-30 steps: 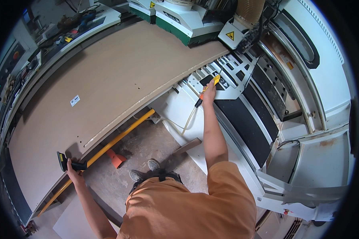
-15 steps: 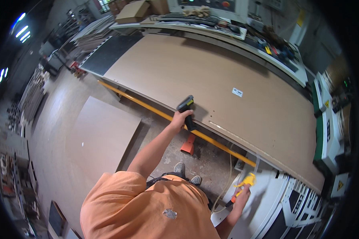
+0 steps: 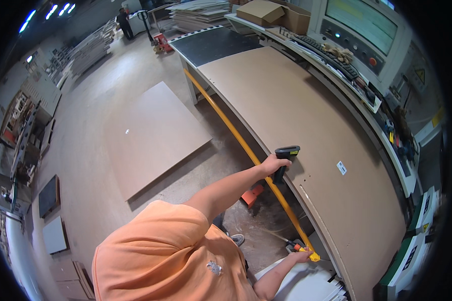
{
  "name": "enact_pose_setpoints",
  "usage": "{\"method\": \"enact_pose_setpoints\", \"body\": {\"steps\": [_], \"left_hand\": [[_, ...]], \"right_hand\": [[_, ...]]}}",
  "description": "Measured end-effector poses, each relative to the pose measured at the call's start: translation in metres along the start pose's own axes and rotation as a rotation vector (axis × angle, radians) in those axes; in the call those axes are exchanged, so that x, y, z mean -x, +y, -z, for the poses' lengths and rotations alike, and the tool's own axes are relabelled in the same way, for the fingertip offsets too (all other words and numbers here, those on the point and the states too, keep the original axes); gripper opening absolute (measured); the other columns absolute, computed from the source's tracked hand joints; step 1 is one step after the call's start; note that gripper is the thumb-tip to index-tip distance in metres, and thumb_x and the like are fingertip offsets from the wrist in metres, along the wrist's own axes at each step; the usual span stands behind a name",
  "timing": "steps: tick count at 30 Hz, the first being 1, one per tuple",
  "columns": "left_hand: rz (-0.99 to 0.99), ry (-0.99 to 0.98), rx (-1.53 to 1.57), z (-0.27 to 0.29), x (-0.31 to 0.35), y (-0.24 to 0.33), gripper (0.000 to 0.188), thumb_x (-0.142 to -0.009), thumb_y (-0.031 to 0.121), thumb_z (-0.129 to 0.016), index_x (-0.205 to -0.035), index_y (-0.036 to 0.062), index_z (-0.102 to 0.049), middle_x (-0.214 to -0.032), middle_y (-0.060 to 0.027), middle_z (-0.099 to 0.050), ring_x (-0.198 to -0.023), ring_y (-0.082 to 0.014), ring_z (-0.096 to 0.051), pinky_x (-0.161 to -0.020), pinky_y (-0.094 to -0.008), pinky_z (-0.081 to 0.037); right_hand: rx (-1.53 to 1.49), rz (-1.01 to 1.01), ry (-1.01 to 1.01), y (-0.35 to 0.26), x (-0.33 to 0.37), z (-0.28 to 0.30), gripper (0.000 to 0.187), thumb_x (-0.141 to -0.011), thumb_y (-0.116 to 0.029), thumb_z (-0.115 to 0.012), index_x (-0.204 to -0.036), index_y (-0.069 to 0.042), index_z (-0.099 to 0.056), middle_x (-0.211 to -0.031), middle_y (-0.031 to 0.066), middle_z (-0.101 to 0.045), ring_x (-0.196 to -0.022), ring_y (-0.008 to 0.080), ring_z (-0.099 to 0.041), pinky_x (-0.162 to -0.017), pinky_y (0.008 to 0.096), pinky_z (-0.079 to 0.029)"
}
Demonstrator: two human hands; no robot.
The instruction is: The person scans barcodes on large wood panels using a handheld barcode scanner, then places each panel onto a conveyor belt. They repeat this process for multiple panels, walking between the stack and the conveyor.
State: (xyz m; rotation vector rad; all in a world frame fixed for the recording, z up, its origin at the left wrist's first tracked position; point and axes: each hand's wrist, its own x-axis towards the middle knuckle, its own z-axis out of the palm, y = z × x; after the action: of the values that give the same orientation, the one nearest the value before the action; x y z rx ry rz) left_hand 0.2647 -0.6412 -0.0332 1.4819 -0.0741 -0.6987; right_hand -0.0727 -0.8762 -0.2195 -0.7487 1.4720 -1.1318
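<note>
A black handheld barcode scanner (image 3: pixel 287 151) with a yellow patch is gripped by its handle in my left hand (image 3: pixel 273 164). It hangs over the near edge of a long brown board (image 3: pixel 306 115) on the machine table. Close by on the board are small dark holes, a pale slot along the edge and a white label (image 3: pixel 341 167). Lower right, my right hand (image 3: pixel 300 255) is closed round a yellow air blow gun (image 3: pixel 314 257) with an orange fitting. That gun is beside the lower end of a yellow rail (image 3: pixel 243 142); my fingers partly cover it.
Another brown panel (image 3: pixel 155 138) is low at my left. An orange foot pedal (image 3: pixel 252 195) stands under the table edge. Beyond the board are a control panel with a screen (image 3: pixel 361 22), a keyboard and tools. A person (image 3: pixel 124 24) stands far back near a red pallet jack (image 3: pixel 160 44).
My view has swung left, so the table stands steeper and the floor panel shows whole. The blow gun now points lower beside the rail. Both hands keep their holds.
</note>
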Motion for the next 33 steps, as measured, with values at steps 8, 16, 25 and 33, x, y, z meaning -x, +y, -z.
{"method": "enact_pose_setpoints", "body": {"steps": [8, 16, 25, 33], "left_hand": [[-0.144, -0.207, 0.181, 0.013, -0.013, -0.006, 0.023, -0.080, 0.017, -0.073, -0.091, -0.0020, -0.066, -0.077, -0.0073, -0.065, -0.067, -0.0169, -0.065, -0.064, -0.0326, -0.054], [-0.037, -0.414, 0.218, 0.029, -0.021, -0.003, 0.022, -0.078, 0.016, -0.076, -0.090, 0.0002, -0.066, -0.081, -0.0057, -0.065, -0.072, -0.0154, -0.064, -0.069, -0.0316, -0.054], [-0.099, -0.412, 0.171, 0.069, -0.038, -0.001, 0.034, -0.075, 0.020, -0.079, -0.101, -0.0007, -0.068, -0.085, -0.0036, -0.066, -0.082, -0.0136, -0.060, -0.077, -0.0312, -0.050], [-0.034, -0.405, 0.183, 0.079, -0.049, 0.000, 0.018, -0.083, 0.014, -0.074, -0.085, -0.0017, -0.065, -0.075, -0.0026, -0.065, -0.074, -0.0106, -0.062, -0.071, -0.0281, -0.050]], "right_hand": [[0.212, 0.028, -0.111, 0.002, -0.012, -0.003, 0.017, -0.086, -0.010, -0.067, -0.093, 0.005, -0.062, -0.073, 0.0090, -0.062, -0.059, 0.0151, -0.056, -0.053, 0.0292, -0.047], [0.673, 0.101, -0.337, -0.004, -0.028, -0.065, 0.015, -0.083, -0.004, -0.060, -0.093, 0.007, -0.064, -0.088, 0.0156, -0.066, -0.079, 0.0265, -0.065, -0.068, 0.0379, -0.053], [1.010, 0.391, -0.277, 0.065, 0.075, -0.028, 0.025, -0.085, -0.015, -0.066, -0.097, 0.006, -0.067, -0.101, 0.0230, -0.068, -0.094, 0.0363, -0.064, -0.086, 0.0427, -0.049], [0.780, 1.222, 0.016, -0.096, 0.180, -0.059, 0.045, -0.088, -0.010, -0.066, -0.126, 0.006, -0.048, -0.128, 0.0212, -0.048, -0.121, 0.0388, -0.046, -0.106, 0.0456, -0.036]]}}
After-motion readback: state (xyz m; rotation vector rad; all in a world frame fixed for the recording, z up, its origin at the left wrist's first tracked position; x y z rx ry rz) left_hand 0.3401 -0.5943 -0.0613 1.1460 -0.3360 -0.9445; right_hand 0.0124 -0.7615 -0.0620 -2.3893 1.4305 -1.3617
